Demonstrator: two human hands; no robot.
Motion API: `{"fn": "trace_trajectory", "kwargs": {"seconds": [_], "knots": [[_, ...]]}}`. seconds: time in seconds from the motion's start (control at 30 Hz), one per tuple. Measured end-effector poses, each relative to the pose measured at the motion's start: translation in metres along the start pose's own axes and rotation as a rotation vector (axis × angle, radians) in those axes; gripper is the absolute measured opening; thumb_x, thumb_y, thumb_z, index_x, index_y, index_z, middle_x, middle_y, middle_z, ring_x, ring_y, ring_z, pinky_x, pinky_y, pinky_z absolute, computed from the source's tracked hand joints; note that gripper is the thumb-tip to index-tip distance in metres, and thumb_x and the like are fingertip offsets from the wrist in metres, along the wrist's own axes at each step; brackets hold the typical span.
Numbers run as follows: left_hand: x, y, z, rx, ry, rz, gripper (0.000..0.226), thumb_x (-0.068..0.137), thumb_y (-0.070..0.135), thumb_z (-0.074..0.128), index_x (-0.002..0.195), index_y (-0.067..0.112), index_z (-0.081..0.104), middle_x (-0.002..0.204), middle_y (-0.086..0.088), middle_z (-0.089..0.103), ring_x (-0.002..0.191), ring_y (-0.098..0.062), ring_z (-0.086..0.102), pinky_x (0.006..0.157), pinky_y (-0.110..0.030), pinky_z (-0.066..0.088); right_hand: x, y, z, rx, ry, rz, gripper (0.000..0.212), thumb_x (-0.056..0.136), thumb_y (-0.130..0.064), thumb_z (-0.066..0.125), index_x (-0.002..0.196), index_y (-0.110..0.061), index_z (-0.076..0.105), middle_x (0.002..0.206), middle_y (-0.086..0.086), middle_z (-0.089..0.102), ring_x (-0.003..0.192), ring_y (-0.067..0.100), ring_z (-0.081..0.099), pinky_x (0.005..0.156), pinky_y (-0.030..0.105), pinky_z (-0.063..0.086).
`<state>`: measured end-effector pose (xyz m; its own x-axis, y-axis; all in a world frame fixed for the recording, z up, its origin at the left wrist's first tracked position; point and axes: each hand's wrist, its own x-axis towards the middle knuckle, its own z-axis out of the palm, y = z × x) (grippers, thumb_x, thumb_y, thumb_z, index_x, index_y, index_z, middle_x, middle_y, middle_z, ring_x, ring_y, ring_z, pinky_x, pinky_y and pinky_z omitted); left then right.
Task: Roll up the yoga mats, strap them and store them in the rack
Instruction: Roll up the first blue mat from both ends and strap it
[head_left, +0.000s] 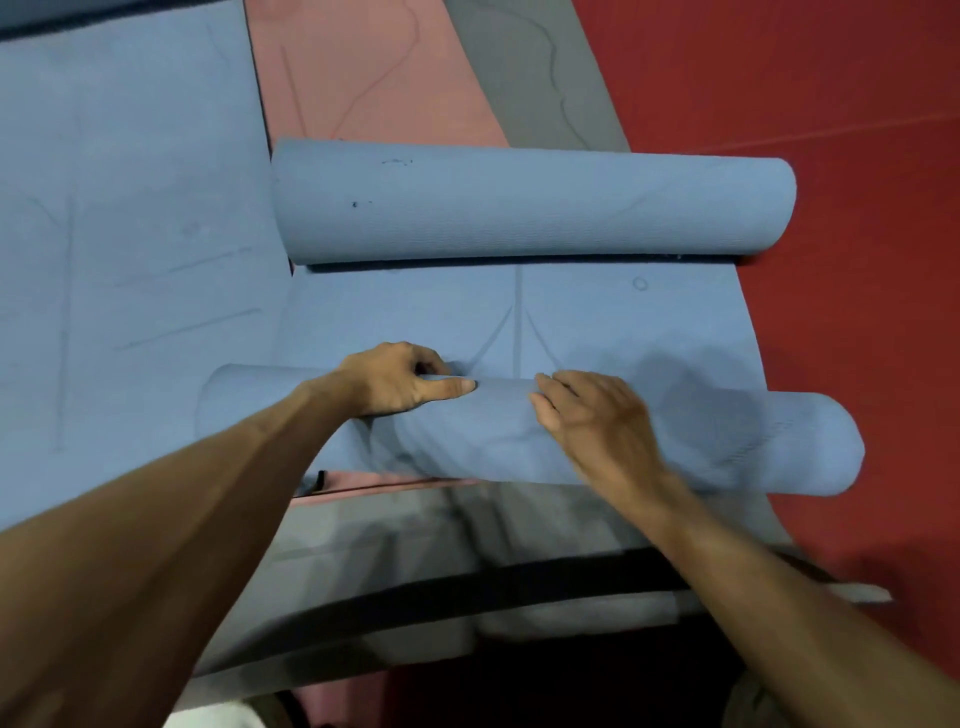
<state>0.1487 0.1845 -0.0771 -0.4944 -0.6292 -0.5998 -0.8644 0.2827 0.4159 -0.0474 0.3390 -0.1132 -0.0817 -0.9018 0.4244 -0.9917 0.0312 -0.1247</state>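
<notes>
A blue yoga mat lies across the middle of the floor with both ends rolled: a near roll (727, 447) under my hands and a far roll (530, 208) beyond a short flat stretch (415, 317). My left hand (395, 379) grips the top of the near roll, fingers curled over its far side and thumb along the near side. My right hand (592, 421) lies flat on the same roll a little to the right, fingers straight and pressing.
Another blue mat (130, 208) lies flat on the left. A pink mat (363, 73) and a grey mat (530, 73) lie flat beyond, and the grey mat (415, 540) also shows under the near roll. Red floor (831, 104) spreads to the right.
</notes>
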Motion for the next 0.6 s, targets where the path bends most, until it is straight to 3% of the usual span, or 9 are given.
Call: {"fn": "trace_trajectory", "kwargs": {"seconds": [0.07, 0.17, 0.3, 0.4, 0.5, 0.6], "knots": [[0.004, 0.0, -0.002, -0.031, -0.014, -0.005, 0.063, 0.056, 0.093, 0.048, 0.092, 0.044, 0.066, 0.103, 0.021, 0.063, 0.103, -0.01, 0.057, 0.098, -0.034, 0.043, -0.001, -0.007, 0.002, -0.032, -0.05, 0.029, 0.033, 0.095, -0.032, 0.048, 0.097, -0.009, 0.072, 0.084, 0.006, 0.068, 0.078, 0.029, 0.065, 0.07, 0.039, 0.053], [0.0, 0.002, -0.001, 0.014, 0.013, -0.006, 0.057, 0.069, 0.086, 0.045, 0.099, 0.043, 0.066, 0.111, 0.019, 0.063, 0.106, -0.012, 0.056, 0.094, -0.033, 0.042, 0.0, -0.011, 0.0, -0.039, -0.155, 0.04, 0.041, 0.094, -0.037, 0.042, 0.102, -0.007, 0.069, 0.091, 0.008, 0.068, 0.082, 0.031, 0.063, 0.074, 0.041, 0.051], [-0.014, 0.013, 0.007, 0.253, 0.13, 0.024, 0.053, 0.09, 0.07, 0.025, 0.114, 0.038, 0.061, 0.123, 0.005, 0.062, 0.114, -0.022, 0.054, 0.093, -0.039, 0.038, 0.006, -0.012, -0.002, -0.001, -0.185, 0.121, 0.038, 0.09, -0.037, 0.046, 0.097, -0.01, 0.071, 0.086, 0.008, 0.068, 0.078, 0.032, 0.064, 0.072, 0.04, 0.051], [-0.022, 0.022, 0.019, 0.406, 0.208, 0.009, 0.049, 0.099, 0.052, 0.017, 0.123, 0.03, 0.054, 0.127, -0.005, 0.057, 0.119, -0.026, 0.049, 0.103, -0.048, 0.03, 0.019, -0.01, -0.005, 0.021, -0.311, 0.208, 0.04, 0.088, -0.042, 0.041, 0.094, -0.016, 0.071, 0.084, 0.006, 0.068, 0.08, 0.032, 0.063, 0.074, 0.039, 0.048], [-0.032, 0.03, 0.036, 0.449, 0.324, -0.02, 0.049, 0.1, 0.047, 0.017, 0.136, 0.023, 0.04, 0.139, -0.006, 0.044, 0.132, -0.024, 0.035, 0.113, -0.056, 0.011, 0.035, -0.007, -0.011, 0.016, -0.461, 0.259, 0.048, 0.091, -0.049, 0.029, 0.102, -0.024, 0.068, 0.1, 0.003, 0.069, 0.099, 0.027, 0.061, 0.087, 0.036, 0.041], [-0.044, 0.031, 0.05, 0.433, 0.356, -0.017, 0.065, 0.096, 0.056, 0.013, 0.15, 0.02, 0.017, 0.156, -0.007, 0.019, 0.145, -0.022, 0.01, 0.115, -0.054, -0.003, 0.052, 0.001, -0.014, 0.089, -0.574, 0.28, 0.037, 0.096, -0.046, 0.034, 0.11, -0.028, 0.064, 0.117, 0.001, 0.066, 0.113, 0.026, 0.057, 0.095, 0.035, 0.038]]}}
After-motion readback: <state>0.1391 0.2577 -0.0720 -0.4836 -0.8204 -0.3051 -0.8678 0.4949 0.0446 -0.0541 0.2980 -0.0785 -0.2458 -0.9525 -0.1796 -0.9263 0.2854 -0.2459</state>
